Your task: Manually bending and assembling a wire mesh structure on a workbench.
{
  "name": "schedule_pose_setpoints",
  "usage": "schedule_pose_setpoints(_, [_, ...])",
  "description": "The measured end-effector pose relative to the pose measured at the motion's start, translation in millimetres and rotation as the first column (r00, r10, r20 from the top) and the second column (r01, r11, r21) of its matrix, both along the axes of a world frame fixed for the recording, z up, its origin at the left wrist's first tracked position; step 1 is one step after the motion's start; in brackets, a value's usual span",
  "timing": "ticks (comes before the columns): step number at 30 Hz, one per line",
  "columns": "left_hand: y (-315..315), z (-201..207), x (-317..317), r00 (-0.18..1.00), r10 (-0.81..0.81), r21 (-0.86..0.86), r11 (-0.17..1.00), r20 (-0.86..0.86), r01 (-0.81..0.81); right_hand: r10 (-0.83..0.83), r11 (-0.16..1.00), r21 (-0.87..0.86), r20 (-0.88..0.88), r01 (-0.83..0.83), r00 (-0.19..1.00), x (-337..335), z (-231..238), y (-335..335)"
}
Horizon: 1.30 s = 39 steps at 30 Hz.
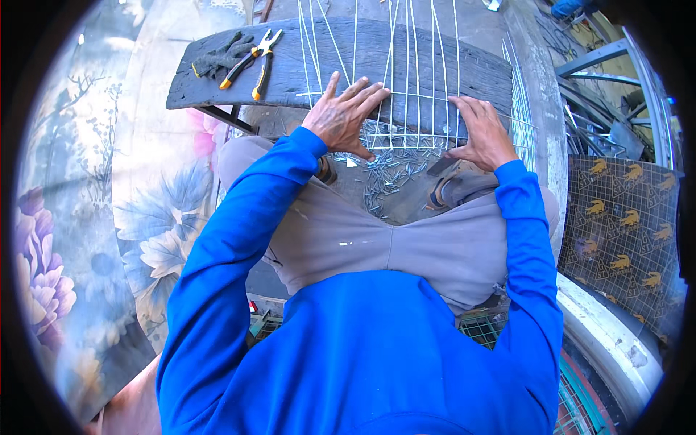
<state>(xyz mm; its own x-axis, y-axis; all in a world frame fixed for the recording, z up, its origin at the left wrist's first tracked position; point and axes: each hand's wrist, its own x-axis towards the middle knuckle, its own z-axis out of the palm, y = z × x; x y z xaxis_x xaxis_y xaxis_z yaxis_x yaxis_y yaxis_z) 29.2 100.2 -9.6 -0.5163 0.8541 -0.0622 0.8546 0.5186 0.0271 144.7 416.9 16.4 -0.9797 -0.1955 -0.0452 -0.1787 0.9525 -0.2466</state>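
Note:
A frame of thin metal wires (pixel 417 65) lies across a dark wooden plank (pixel 486 72). Its long wires run away from me, and a few crosswires join them near my lap. My left hand (pixel 344 116) rests on the left part of the frame, fingers spread and thumb pointing toward me. At the frame's right edge is my right hand (pixel 484 134), its fingertips on the outer wire and its thumb held apart near the front crosswires. Pliers (pixel 257 61) with black and orange handles lie on the plank's left end, beside a dark glove (pixel 223 56).
Many short wire offcuts (pixel 391 174) litter the floor between my feet. A bundle of long wires (pixel 520 109) lies past the plank's right end. Metal frames (pixel 616 65) stand at the far right, near a patterned dark sheet (pixel 620 232). Flowered sheeting (pixel 94 181) covers the left side.

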Motion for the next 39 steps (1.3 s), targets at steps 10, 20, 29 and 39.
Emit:
schedule_pose_setpoints(10, [-6.8,-12.8,-1.9,0.997,-0.015,0.07,0.997,-0.079,0.021,0.013,1.0,-0.024,-0.019,-0.013,1.0,-1.1,-2.9,1.8])
schedule_pose_setpoints(20, [-24.7,-23.0,10.0,0.999,0.043,0.18,0.983,-0.008,-0.041,-0.015,1.0,0.014,0.014,0.014,1.0,-2.0,-4.2,-0.3])
schedule_pose_setpoints(29, [-74.5,-22.7,61.3,0.755,0.539,0.268,0.716,0.374,-0.644,0.003,0.998,0.058,0.026,-0.005,1.0,-3.8,5.6,-2.7])
schedule_pose_setpoints(39, [-23.3,-16.1,89.6,0.663,0.591,0.243,0.634,0.46,-0.734,-0.029,0.998,0.053,0.04,0.027,0.999,-5.7,6.4,-5.9])
